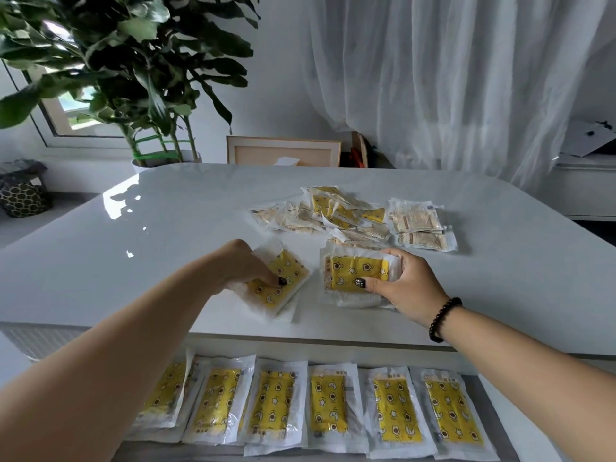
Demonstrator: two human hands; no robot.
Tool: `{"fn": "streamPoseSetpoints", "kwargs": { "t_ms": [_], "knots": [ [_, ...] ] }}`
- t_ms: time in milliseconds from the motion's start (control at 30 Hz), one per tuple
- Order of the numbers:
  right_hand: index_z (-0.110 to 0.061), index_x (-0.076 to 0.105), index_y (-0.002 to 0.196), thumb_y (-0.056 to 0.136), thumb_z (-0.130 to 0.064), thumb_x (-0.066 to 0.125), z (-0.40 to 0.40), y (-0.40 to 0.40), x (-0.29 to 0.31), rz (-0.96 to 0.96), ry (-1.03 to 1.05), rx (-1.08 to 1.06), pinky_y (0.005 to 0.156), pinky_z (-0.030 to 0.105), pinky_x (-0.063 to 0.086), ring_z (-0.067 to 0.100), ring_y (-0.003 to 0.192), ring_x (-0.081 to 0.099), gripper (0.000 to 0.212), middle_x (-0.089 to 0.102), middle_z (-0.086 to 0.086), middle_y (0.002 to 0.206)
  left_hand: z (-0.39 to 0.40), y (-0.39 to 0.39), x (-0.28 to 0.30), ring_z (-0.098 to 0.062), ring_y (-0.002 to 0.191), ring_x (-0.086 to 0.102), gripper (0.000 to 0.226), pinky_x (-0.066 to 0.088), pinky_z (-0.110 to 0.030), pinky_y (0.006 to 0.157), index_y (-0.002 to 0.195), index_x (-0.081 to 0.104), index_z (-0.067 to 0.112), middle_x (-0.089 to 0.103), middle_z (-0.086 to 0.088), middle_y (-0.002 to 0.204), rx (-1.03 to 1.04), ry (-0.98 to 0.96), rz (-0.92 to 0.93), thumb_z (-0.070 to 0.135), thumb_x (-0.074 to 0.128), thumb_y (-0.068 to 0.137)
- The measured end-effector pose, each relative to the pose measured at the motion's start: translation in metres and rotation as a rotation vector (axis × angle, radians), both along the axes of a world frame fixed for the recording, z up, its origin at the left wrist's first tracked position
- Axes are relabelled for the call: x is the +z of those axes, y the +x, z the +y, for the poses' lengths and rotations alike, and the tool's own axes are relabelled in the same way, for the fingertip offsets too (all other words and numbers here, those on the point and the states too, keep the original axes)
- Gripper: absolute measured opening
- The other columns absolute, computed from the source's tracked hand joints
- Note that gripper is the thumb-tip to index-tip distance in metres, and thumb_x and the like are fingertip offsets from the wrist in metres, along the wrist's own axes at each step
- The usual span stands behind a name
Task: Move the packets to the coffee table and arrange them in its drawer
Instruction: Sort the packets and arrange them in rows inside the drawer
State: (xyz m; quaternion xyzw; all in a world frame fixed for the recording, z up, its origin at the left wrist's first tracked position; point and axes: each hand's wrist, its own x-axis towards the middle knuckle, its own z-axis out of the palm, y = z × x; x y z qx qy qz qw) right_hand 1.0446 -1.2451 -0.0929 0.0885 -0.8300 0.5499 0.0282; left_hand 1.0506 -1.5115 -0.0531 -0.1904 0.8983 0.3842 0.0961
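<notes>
On the white coffee table (166, 228) my left hand (246, 266) grips a small stack of yellow star-and-moon packets (283, 288), thumb on top. My right hand (400, 281) holds a second stack of yellow packets (353, 271) beside it, thumb pressed on the top one. A loose pile of packets (336, 211) lies further back, with two flat stacks of pale packets (420, 225) to its right. Below the table's front edge the open drawer (500, 425) holds a row of several yellow packets (330, 403) laid side by side.
A large leafy plant (133, 68) in a white pot stands behind the table's far left. A wooden frame (283, 151) leans at the far edge. White curtains (450, 78) hang behind. A dark patterned bag (23, 191) sits on the floor at left.
</notes>
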Motion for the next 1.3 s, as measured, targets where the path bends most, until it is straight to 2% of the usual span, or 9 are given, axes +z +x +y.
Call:
{"fn": "streamPoseSetpoints", "kwargs": {
  "t_ms": [100, 200, 267, 400, 633, 800, 900, 1167, 1300],
  "knots": [
    [-0.018, 0.059, 0.107, 0.076, -0.008, 0.077, -0.005, 0.005, 0.007, 0.031, -0.027, -0.046, 0.079, 0.026, 0.054, 0.013, 0.090, 0.064, 0.037, 0.066, -0.001, 0.098, 0.007, 0.003, 0.007, -0.029, 0.090, 0.060, 0.045, 0.055, -0.036, 0.076, 0.107, 0.053, 0.012, 0.059, -0.010, 0.100, -0.060, -0.128, 0.226, 0.014, 0.077, 0.069],
    [-0.017, 0.062, 0.105, 0.077, -0.008, 0.076, -0.005, 0.008, 0.013, 0.038, -0.056, -0.050, 0.073, 0.032, 0.058, 0.017, 0.090, 0.065, 0.033, 0.067, 0.000, 0.096, 0.006, 0.008, 0.032, -0.025, 0.088, 0.054, 0.048, 0.050, -0.031, 0.069, 0.116, 0.054, 0.015, 0.055, -0.005, 0.099, -0.271, -0.380, 0.364, 0.013, 0.073, 0.072],
    [-0.012, 0.062, 0.113, 0.076, -0.009, 0.077, -0.001, 0.009, 0.014, 0.036, -0.035, -0.049, 0.079, 0.037, 0.057, 0.020, 0.096, 0.064, 0.040, 0.067, 0.003, 0.101, 0.006, 0.011, 0.044, -0.023, 0.087, 0.052, 0.046, 0.047, -0.029, 0.069, 0.116, 0.054, 0.017, 0.056, -0.003, 0.100, -0.438, -0.523, 0.348, 0.016, 0.072, 0.074],
    [-0.025, 0.060, 0.096, 0.077, -0.006, 0.075, 0.001, 0.015, 0.011, 0.023, 0.001, -0.017, 0.084, 0.039, 0.057, 0.015, 0.089, 0.065, 0.031, 0.067, -0.003, 0.093, 0.012, 0.016, 0.036, -0.022, 0.088, 0.054, 0.040, 0.052, -0.031, 0.074, 0.116, 0.051, 0.017, 0.057, -0.005, 0.109, -0.619, -0.700, 0.184, 0.019, 0.065, 0.079],
    [-0.017, 0.060, 0.105, 0.078, -0.007, 0.075, -0.003, 0.014, 0.007, 0.028, -0.002, -0.028, 0.081, 0.038, 0.057, 0.014, 0.084, 0.063, 0.033, 0.066, -0.001, 0.092, 0.004, 0.018, 0.017, -0.024, 0.084, 0.054, 0.032, 0.049, -0.033, 0.069, 0.114, 0.046, 0.018, 0.054, -0.002, 0.097, -0.582, -0.696, 0.191, 0.019, 0.058, 0.084],
    [-0.033, 0.056, 0.091, 0.077, -0.005, 0.075, -0.003, 0.016, 0.011, 0.132, -0.034, -0.022, 0.076, 0.026, 0.054, 0.003, 0.082, 0.061, 0.036, 0.063, -0.010, 0.089, 0.004, 0.018, 0.017, -0.026, 0.084, 0.056, 0.033, 0.050, -0.032, 0.066, 0.112, 0.045, 0.019, 0.050, -0.001, 0.094, -0.573, -0.686, 0.223, 0.022, 0.060, 0.082],
    [-0.019, 0.061, 0.103, 0.077, -0.008, 0.076, -0.006, 0.017, 0.003, 0.119, 0.037, -0.022, 0.081, 0.026, 0.052, 0.008, 0.084, 0.062, 0.032, 0.065, -0.003, 0.093, 0.002, 0.021, 0.013, -0.025, 0.083, 0.056, 0.031, 0.051, -0.034, 0.067, 0.110, 0.045, 0.019, 0.052, -0.002, 0.094, -0.576, -0.689, 0.204, 0.022, 0.060, 0.083],
    [-0.024, 0.061, 0.103, 0.076, -0.004, 0.074, -0.016, 0.050, 0.021, 0.091, -0.122, -0.030, 0.074, 0.024, 0.056, 0.005, 0.085, 0.065, 0.036, 0.068, -0.005, 0.093, -0.007, 0.060, 0.018, -0.022, 0.084, 0.059, 0.039, 0.055, -0.040, 0.075, 0.116, 0.049, 0.021, 0.060, -0.004, 0.100, -0.483, -0.463, 0.298, 0.021, 0.065, 0.081],
    [-0.022, 0.061, 0.093, 0.077, 0.003, 0.071, -0.024, 0.090, 0.019, 0.027, -0.170, 0.101, 0.058, 0.020, 0.055, -0.001, 0.061, 0.063, 0.031, 0.067, -0.014, 0.062, -0.027, 0.099, 0.022, -0.021, 0.081, 0.060, 0.039, 0.056, -0.038, 0.071, 0.117, 0.049, 0.020, 0.063, -0.003, 0.098, -0.433, -0.416, 0.336, 0.021, 0.066, 0.082]
  ]
}}
